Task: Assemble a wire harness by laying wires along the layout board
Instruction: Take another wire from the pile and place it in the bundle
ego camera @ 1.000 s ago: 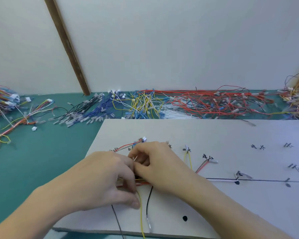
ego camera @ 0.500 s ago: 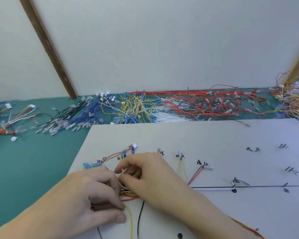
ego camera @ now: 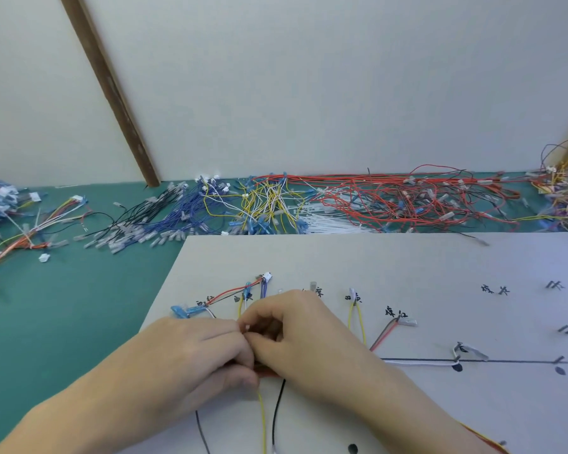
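Head view, hands: the left hand (ego camera: pixel 191 358) and the right hand (ego camera: pixel 304 335) meet over the left part of the board (ego camera: pixel 407 263); the fingers of both are curled closed and pinch the wire bundle (ego camera: pixel 266 373) between them.
Head view, reason: the hands probably hold the joint steady, so that the branches stay on their marks.
Head view, wires: a yellow wire (ego camera: pixel 262 417) and a black wire (ego camera: pixel 277 407) hang from the pinch toward the near edge; yellow branch wires (ego camera: pixel 356 317) lie to the right of the hands.
Head view, surface: the pale board lies on a green table (ego camera: pixel 63 306).
Head view, room: loose wires (ego camera: pixel 391 204) are piled along a plain wall (ego camera: pixel 309 77).
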The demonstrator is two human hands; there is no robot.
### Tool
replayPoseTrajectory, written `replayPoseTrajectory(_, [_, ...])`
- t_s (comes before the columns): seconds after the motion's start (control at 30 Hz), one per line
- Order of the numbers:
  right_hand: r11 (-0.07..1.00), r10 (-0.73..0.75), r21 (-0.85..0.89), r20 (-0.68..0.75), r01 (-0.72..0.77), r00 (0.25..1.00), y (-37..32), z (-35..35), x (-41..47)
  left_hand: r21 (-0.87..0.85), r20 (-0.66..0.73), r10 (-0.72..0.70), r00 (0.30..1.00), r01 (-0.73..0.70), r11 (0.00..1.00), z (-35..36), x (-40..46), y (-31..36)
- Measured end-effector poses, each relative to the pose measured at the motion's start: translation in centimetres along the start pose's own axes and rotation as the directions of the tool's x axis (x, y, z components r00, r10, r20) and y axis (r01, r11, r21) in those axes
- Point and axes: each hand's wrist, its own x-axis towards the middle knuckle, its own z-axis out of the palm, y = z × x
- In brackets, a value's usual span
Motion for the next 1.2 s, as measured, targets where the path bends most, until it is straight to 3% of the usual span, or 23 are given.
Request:
replayPoseTrajectory(0.1, [1.0,0.006,-0.011,0.014,-0.006,1.0,0.0,0.0,0.0,-0.121,-0.113,0.002,0.994,-0.016,0.993,0.5,0.3,0.4])
replayPoseTrajectory(0.3, [0.997,-0.004,-0.08,0.043,0.008,0.999,0.0,0.1,0.0,-0.121,-0.236,-0.037,0.971,0.009,0.993,1.4,0.3,1.0])
replayPoseTrajectory(0.5, [0.998,0.004,-0.059,0.018,-0.003,1.0,0.2,0.1,-0.3,-0.335,-0.34,-0.242,0.909,0.124,0.934,1.3,0.2,1.1])
replayPoseTrajectory(0.87, [0.992,0.075,0.105,0.014,-0.076,0.997,0.2,-0.6,-0.3,-0.689,-0.255,-0.52,0.815,0.224,0.69,1.9,0.0,1.0])
replayPoseTrajectory(1.2, [0.997,0.02,0.075,-0.001,-0.019,1.0,0.2,-0.8,-0.6,-0.7,-0.232,-0.513,0.827,0.224,0.678,1.5,0.3,1.3])
